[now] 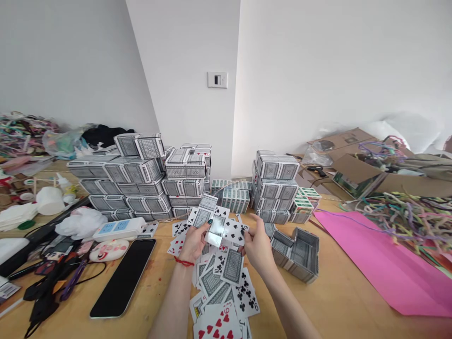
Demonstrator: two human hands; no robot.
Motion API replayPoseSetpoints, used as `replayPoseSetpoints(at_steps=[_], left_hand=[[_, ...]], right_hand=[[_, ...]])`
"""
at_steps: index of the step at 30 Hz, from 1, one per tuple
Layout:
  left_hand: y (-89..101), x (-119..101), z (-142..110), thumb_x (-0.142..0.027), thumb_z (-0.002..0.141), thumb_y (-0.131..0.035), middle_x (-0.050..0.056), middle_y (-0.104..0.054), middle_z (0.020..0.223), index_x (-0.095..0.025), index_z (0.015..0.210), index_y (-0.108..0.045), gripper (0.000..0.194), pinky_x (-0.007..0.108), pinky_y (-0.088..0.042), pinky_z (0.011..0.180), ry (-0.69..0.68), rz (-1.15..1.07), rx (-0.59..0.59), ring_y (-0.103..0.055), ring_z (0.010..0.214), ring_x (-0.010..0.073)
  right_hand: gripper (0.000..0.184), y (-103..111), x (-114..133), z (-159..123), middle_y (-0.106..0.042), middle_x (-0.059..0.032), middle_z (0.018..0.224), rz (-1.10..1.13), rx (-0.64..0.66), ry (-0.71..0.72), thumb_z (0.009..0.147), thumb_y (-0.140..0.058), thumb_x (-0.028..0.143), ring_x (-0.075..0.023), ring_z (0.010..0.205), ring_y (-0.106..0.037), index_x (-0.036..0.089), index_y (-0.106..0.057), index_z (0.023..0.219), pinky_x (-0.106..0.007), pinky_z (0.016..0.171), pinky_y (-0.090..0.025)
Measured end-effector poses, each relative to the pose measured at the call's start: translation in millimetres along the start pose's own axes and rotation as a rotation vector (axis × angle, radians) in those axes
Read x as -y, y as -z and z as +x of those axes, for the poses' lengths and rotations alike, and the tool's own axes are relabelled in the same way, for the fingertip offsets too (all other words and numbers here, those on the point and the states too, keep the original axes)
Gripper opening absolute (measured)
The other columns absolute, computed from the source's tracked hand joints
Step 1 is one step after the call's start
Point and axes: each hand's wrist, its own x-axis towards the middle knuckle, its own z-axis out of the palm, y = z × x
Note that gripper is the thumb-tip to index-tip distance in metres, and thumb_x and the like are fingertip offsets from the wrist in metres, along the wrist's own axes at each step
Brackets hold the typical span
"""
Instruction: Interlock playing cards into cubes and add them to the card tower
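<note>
Between both hands, just above the table, are several overlapping playing cards (pixel 235 231), some face up with spades and some showing grey patterned backs. My left hand (pixel 194 240), with a red string on its wrist, pinches their left side. At the right edge, the fingers of my right hand (pixel 257 241) are closed on a spade card. Loose playing cards (pixel 217 325) lie scattered under and in front of the hands, faces and backs mixed. Right of my right hand sits an open-topped tray-like piece (pixel 307 263) built from cards.
Stacked card blocks (pixel 141 172) stand at the back left, with another stack (pixel 277 183) at the back right. A smartphone (pixel 123 278), power strip (pixel 118 229) and black tool (pixel 45 287) lie left. Pink paper (pixel 381 263) and tangled coloured strips (pixel 395 212) lie right.
</note>
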Motion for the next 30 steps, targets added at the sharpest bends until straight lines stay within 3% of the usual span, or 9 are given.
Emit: replayPoseSetpoints(at_steps=[2, 6, 13, 17, 30], left_hand=[[0.7, 0.8, 1.4, -0.008, 0.062, -0.065, 0.005, -0.069, 0.066, -0.010, 0.074, -0.065, 0.012, 0.025, -0.052, 0.061, -0.008, 0.005, -0.015, -0.066, 0.069, 0.0191], [1.2, 1.9, 3.2, -0.008, 0.061, -0.064, 0.006, -0.070, 0.066, -0.011, 0.074, -0.066, 0.013, 0.028, -0.052, 0.065, -0.014, 0.019, -0.030, -0.066, 0.072, 0.0209], [-1.5, 2.3, 1.8, -0.007, 0.061, -0.064, 0.008, -0.071, 0.081, -0.011, 0.082, -0.066, 0.021, 0.031, -0.052, 0.070, -0.060, 0.022, -0.046, -0.065, 0.082, 0.0223], [-1.9, 3.8, 1.4, -0.006, 0.060, -0.066, 0.009, -0.071, 0.084, -0.011, 0.089, -0.065, 0.030, 0.033, -0.052, 0.075, -0.075, 0.011, -0.037, -0.065, 0.084, 0.0225], [-3.6, 12.6, 2.3, -0.011, 0.056, -0.070, 0.010, -0.070, 0.086, -0.010, 0.084, -0.067, 0.028, 0.036, -0.050, 0.079, -0.026, 0.026, 0.039, -0.064, 0.088, 0.0255]], right_hand=[[0.049, -3.2, -7.8, 3.7, -0.055, 0.0043, 0.047, 0.091, -0.012, -0.018, 0.076, -0.041, 0.019, -0.0162, 0.034, -0.054, 0.013, -0.036, 0.124, -0.026, 0.040, -0.045], [0.032, -7.9, -23.8, 11.0, -0.054, 0.0027, 0.043, 0.174, 0.068, -0.117, 0.076, -0.041, 0.024, -0.0172, 0.033, -0.052, 0.013, -0.049, 0.104, -0.028, 0.040, -0.044], [0.018, -13.6, -43.2, 14.3, -0.049, 0.0038, 0.043, 0.205, -0.020, -0.040, 0.073, -0.046, 0.027, -0.0133, 0.035, -0.046, 0.016, -0.054, 0.084, -0.023, 0.038, -0.037], [0.019, -18.3, -53.0, 15.3, -0.047, 0.0051, 0.043, 0.225, -0.048, -0.045, 0.072, -0.046, 0.030, -0.0121, 0.036, -0.044, 0.016, -0.053, 0.083, -0.022, 0.038, -0.035], [0.023, -20.8, -61.5, 18.3, -0.044, 0.0061, 0.043, 0.298, -0.006, -0.007, 0.070, -0.050, 0.036, -0.0114, 0.037, -0.041, 0.016, -0.053, 0.082, -0.022, 0.037, -0.032]])
